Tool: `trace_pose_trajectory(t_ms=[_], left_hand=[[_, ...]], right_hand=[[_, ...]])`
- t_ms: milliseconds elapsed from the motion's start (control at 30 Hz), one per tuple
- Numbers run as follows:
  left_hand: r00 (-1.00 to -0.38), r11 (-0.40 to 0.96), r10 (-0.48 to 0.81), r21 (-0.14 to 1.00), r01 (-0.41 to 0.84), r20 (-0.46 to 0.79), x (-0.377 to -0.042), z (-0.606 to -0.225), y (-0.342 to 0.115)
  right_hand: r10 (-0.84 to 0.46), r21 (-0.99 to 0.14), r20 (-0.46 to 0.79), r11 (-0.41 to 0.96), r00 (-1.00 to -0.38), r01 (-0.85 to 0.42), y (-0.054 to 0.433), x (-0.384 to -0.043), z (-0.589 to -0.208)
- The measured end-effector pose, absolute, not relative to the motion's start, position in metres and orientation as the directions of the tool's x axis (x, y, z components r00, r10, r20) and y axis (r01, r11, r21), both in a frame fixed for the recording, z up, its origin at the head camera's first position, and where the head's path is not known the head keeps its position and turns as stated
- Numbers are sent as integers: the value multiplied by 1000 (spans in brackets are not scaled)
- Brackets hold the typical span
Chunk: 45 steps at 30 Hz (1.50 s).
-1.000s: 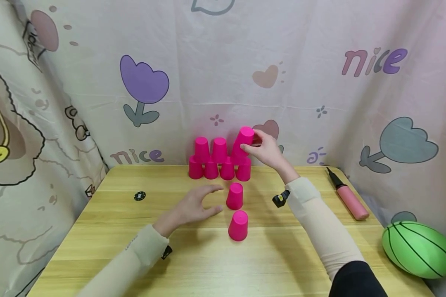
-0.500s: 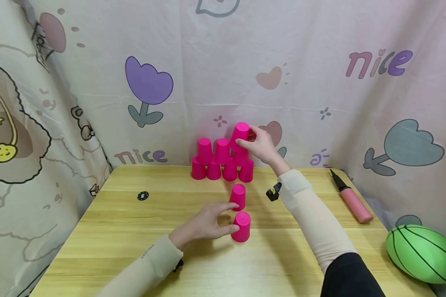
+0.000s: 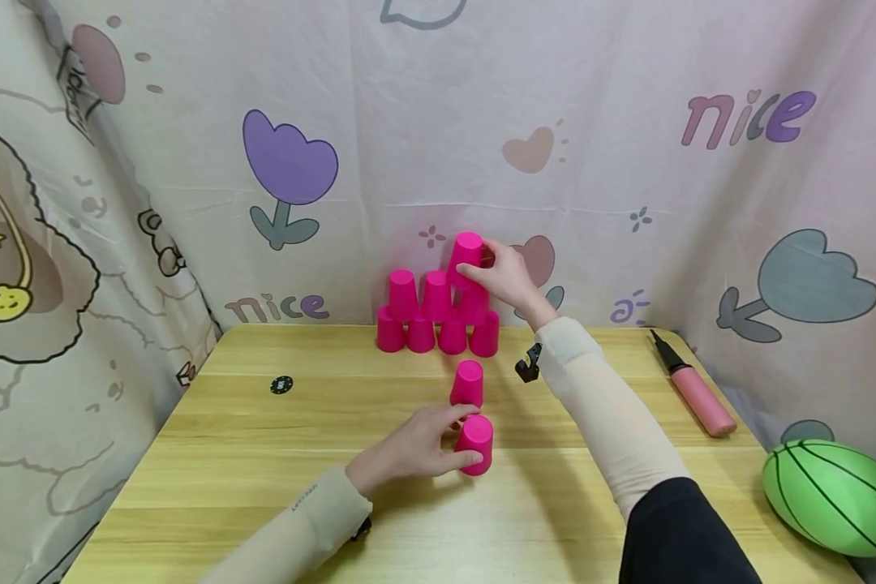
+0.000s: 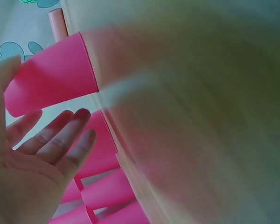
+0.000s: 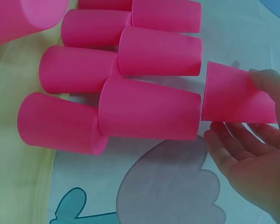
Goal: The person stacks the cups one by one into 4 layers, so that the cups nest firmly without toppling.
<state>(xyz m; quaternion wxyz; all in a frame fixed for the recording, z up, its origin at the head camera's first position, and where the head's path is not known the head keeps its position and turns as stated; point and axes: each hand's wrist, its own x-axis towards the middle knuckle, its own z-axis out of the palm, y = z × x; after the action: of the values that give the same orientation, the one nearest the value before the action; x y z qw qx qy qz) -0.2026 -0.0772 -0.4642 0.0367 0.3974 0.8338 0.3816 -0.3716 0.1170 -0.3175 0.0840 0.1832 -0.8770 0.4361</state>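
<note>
Upside-down pink cups form two rows at the table's back: a bottom row of several cups (image 3: 421, 334) and three cups (image 3: 402, 294) on top. My right hand (image 3: 508, 274) holds another pink cup (image 3: 467, 250) between thumb and fingers. In the right wrist view, this held cup's rim (image 5: 206, 93) is close over the second row, near its right end. My left hand (image 3: 422, 443) pinches the nearest pink cup (image 3: 476, 436), thumb in front and index finger behind. Just beyond it stands one more inverted pink cup (image 3: 468, 381).
A black round chip (image 3: 281, 385) lies on the wooden table (image 3: 212, 470) at left. On the right are a pink hand pump (image 3: 701, 397) with a black nozzle and a green ball (image 3: 835, 499). A printed curtain (image 3: 423, 122) hangs right behind the cups.
My right hand has raised its cup and carried it slightly left over the second row. My left hand has moved right and closed around the nearest cup.
</note>
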Motion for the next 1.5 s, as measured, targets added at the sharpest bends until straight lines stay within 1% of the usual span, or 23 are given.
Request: trace_pose_trajectory(t_ms=[133, 533, 733, 833, 1333, 1500], left_hand=[[-671, 379, 704, 676, 632, 232, -203, -465, -73], [-686, 375, 695, 705, 602, 216, -202, -466, -71], [-706, 393, 687, 731, 559, 171, -201, -467, -71], [-707, 397, 691, 737, 547, 152, -201, -468, -72], [-700, 423, 705, 727, 540, 110, -203, -469, -74], [-707, 429, 700, 731, 531, 102, -203, -470, -74]], right_hand=[[-245, -733, 293, 563, -924, -382, 114, -376, -318], [-247, -748, 269, 555, -931, -363, 108, -381, -316], [-246, -760, 243, 553, -938, -342, 105, -383, -316], [-242, -758, 238, 559, -941, -336, 105, -384, -316], [-245, -740, 251, 574, -936, -349, 102, -386, -316], [-246, -734, 261, 577, -933, -358, 101, -387, -317]])
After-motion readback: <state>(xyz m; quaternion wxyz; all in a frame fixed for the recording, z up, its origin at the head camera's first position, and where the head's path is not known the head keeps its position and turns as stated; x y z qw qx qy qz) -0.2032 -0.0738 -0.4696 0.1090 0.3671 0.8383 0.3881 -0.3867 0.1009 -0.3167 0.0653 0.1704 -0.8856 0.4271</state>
